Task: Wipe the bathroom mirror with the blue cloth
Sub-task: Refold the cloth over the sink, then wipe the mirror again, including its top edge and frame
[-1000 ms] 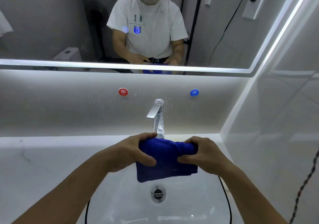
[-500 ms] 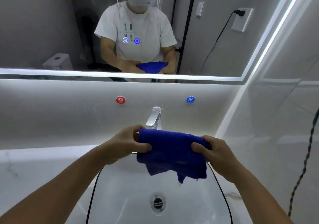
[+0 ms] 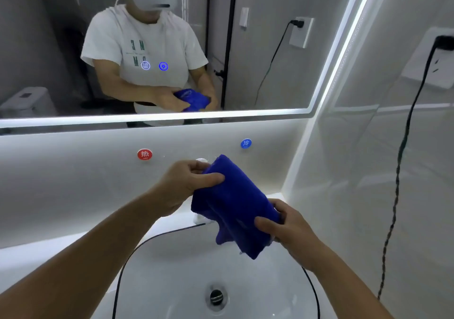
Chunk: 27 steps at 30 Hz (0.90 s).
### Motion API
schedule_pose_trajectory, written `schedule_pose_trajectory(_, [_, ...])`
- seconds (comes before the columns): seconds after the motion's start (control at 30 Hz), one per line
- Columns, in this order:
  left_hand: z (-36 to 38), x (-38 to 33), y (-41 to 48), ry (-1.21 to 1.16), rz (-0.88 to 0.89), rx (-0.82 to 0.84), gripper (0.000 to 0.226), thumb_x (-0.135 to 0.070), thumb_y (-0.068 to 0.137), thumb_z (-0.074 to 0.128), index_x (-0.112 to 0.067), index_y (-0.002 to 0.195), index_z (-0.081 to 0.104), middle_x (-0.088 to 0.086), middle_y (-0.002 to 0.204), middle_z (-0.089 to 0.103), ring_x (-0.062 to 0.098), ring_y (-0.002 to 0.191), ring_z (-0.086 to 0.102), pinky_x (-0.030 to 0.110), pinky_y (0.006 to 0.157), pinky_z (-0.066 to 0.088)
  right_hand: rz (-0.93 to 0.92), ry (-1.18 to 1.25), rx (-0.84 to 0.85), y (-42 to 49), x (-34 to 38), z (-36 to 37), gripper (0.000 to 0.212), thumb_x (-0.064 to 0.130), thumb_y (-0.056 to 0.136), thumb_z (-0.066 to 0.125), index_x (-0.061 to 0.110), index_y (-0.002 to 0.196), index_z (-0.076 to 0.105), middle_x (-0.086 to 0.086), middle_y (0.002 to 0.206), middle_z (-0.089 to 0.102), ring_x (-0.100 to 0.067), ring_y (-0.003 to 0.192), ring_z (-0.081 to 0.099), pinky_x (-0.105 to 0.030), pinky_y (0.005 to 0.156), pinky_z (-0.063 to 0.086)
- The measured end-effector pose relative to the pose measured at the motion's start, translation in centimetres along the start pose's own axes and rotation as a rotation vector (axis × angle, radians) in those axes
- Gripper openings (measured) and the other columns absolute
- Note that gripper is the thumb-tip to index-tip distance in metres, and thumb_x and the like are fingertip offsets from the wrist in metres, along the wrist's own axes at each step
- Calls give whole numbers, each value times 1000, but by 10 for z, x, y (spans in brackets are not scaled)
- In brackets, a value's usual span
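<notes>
Both hands grip the bunched blue cloth (image 3: 233,205) above the sink (image 3: 172,282): the left hand (image 3: 186,183) pinches its upper end, the right hand (image 3: 282,225) its lower end. Behind, a red sticker (image 3: 144,154) reads "热 HOT" and a blue sticker (image 3: 246,143) "冷", below the mirror (image 3: 270,80). The sink holds only its drain (image 3: 216,297).

A white basin (image 3: 172,282) with a dark rim and a metal drain (image 3: 216,297) is set into a pale tabletop (image 3: 36,257). A red hot-water sticker (image 3: 144,154) and a blue cold-water sticker (image 3: 246,143) are fixed to the glossy grey wall (image 3: 61,171). On the right wall, a socket (image 3: 434,61) is mounted, and a black cable (image 3: 403,151) is plugged into it.
</notes>
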<state>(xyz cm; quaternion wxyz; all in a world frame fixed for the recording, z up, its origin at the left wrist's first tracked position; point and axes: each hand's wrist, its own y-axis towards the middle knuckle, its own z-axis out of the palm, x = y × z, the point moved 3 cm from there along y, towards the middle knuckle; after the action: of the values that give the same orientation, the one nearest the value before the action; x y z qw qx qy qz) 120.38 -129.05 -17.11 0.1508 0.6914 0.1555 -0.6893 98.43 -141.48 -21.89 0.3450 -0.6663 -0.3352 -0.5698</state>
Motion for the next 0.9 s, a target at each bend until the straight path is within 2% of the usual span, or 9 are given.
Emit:
schedule_pose_trajectory(0.27, [41,-37,42,119,-30,188,44,-8,81,74,-5,124,61,15,115,70,33,107,66,44,93,54,-93,85,-173,20,-6,-58,53,36,60,79,15,107,64,-6,94,71,-21,78,66,-32,66,54])
schedule_pose_trajectory(0.37, [64,-62,74,432,51,53,31,-17,83,75,-20,112,65,-3,100,74,11,95,70,25,79,57,-105,119,-193,41,-7,-86,45,32,68,79,14,106,63,-8,93,71,-27,81,66,-36,68,55])
schedule_pose_trajectory(0.47, [98,-98,110,889,262,-132,19,-25,84,70,-30,99,60,-17,82,63,-14,78,58,3,61,42,-123,126,-231,72,-2,-107,33,29,80,74,11,103,60,-10,92,69,-29,80,65,-40,70,56])
schedule_pose_trajectory(0.57, [127,-129,144,1043,420,-209,26,-24,84,68,-23,110,67,-27,77,52,-14,71,53,1,60,38,-207,138,-306,104,19,-123,39,39,74,65,13,101,58,-8,90,67,-23,77,64,-36,69,56])
schedule_pose_trajectory(0.67, [137,-158,177,1094,515,-293,31,-22,83,69,-17,114,70,-25,78,54,-14,70,51,2,59,37,-341,28,-439,140,42,-138,27,44,78,58,32,102,55,8,90,66,-17,83,64,-40,75,57])
schedule_pose_trajectory(0.73, [139,-176,199,1114,573,-328,31,-21,84,70,-15,115,70,-10,88,64,-8,72,52,4,62,35,-455,-87,-543,163,59,-145,29,42,84,56,41,112,48,21,103,61,-7,95,60,-30,82,55])
schedule_pose_trajectory(0.8, [141,-192,218,1149,624,-343,31,-19,86,71,-12,116,69,1,99,69,-3,73,52,4,64,34,-626,-252,-700,180,79,-151,52,42,87,59,38,133,37,25,128,46,4,116,46,-15,93,44])
schedule_pose_trajectory(0.83, [141,-199,226,1176,651,-355,31,-19,87,71,-11,117,68,3,103,70,-1,75,51,3,65,33,-736,-325,-767,188,88,-153,60,42,87,59,31,140,33,22,140,39,3,127,38,-14,98,40])
schedule_pose_trajectory(0.9, [141,-207,238,1222,697,-370,31,-18,89,69,-10,119,67,5,108,70,3,86,51,2,68,30,-916,-485,-843,205,103,-150,70,43,90,57,19,148,26,3,156,25,-15,144,24,-32,109,37])
